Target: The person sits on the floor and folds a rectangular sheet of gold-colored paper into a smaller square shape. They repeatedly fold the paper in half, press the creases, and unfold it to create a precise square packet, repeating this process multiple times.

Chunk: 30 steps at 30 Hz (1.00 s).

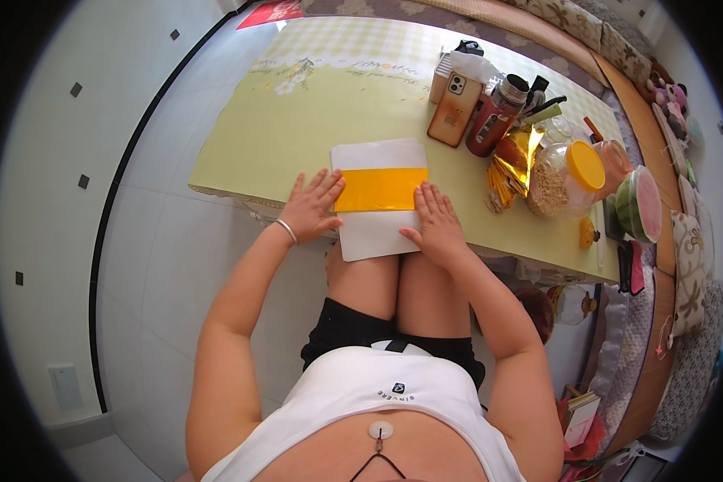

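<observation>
A white sheet of paper (377, 234) lies at the table's near edge, its lower part reaching out over my thighs. Across its middle runs a shiny golden-yellow strip (381, 189), flat and smooth. My left hand (311, 206) is open, fingers spread, with the fingertips at the strip's left end. At the opposite end my right hand (437, 222) rests flat, its fingers stretched out and its thumb on the paper's lower part. Neither hand is closed around anything.
Right of the paper stand a gold phone (455, 110), a dark red thermos (496, 116) and crumpled gold foil (512, 166). Further right are a yellow-lidded jar (566, 178) and a cut watermelon (639, 205). A pale green cloth covers the table (265, 153).
</observation>
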Available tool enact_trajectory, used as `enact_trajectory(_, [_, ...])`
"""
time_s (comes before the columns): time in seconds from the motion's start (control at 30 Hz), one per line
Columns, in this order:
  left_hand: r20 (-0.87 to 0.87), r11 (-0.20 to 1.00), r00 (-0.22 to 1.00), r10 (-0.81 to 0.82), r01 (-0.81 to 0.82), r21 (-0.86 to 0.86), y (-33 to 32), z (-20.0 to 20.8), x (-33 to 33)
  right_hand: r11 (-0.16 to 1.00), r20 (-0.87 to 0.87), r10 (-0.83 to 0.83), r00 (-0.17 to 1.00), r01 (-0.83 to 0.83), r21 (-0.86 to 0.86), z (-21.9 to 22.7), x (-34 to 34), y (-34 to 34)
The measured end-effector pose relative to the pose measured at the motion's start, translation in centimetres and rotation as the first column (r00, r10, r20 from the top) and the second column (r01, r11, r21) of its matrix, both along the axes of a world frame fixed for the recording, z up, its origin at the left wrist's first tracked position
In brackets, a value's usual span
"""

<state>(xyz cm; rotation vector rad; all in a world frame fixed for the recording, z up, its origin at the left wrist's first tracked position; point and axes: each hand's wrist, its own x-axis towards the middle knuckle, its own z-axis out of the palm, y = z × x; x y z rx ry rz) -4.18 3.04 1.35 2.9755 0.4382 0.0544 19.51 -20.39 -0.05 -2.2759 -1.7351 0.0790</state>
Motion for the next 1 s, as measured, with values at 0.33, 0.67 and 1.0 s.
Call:
enact_trajectory(0.33, [0.057,0.866,0.906,0.419,-0.379,-0.326,1.1,3.3,7.0,0.885,-0.83,-0.107,0.547,0.432,0.171,1.6,0.7,4.7])
enact_trajectory(0.67, [0.246,0.91,0.893,0.376,-0.305,-0.282,1.2,1.7,7.2,0.834,-0.955,-0.097,0.279,0.546,0.074,0.2,1.4,5.4])
enact_trajectory(1.0, [0.079,0.513,0.785,0.615,-0.322,-0.796,1.4,2.1,7.4,0.825,-0.985,-0.006,0.175,0.557,0.094,-0.1,1.5,5.1])
